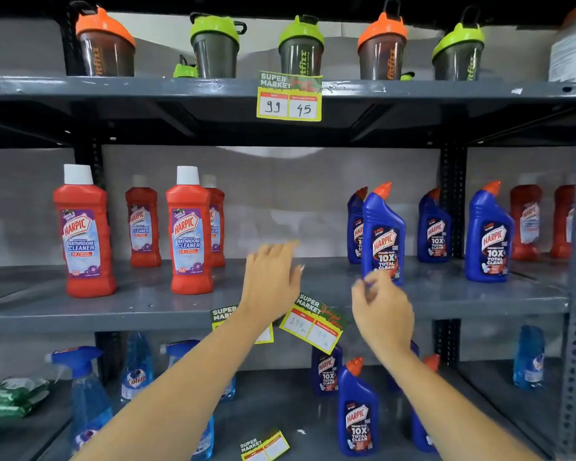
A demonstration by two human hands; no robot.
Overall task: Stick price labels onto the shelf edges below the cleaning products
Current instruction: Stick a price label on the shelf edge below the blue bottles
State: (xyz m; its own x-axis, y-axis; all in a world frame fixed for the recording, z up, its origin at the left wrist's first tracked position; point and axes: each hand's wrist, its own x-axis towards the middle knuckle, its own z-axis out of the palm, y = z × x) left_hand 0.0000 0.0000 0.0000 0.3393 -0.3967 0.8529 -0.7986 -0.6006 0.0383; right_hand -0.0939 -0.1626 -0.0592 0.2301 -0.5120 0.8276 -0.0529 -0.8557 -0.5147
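Labels [313, 322] are seen stuck on the middle shelf [147, 312] front edge, one tilted. Left hand [273, 277] is raised over bare shelf, fingers blurred; right hand [381, 307] is loosely curled beside blue bottles [383, 234].

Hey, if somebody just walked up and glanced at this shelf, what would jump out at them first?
Probably the two bare hands, left hand and right hand, raised in front of the middle shelf edge, where a crooked price label hangs tilted between them. Next, the red Harpic bottles on the left of that shelf and the blue Harpic bottles on the right. Above, a straight price label reading 99 and 45 sits under the shaker cups.
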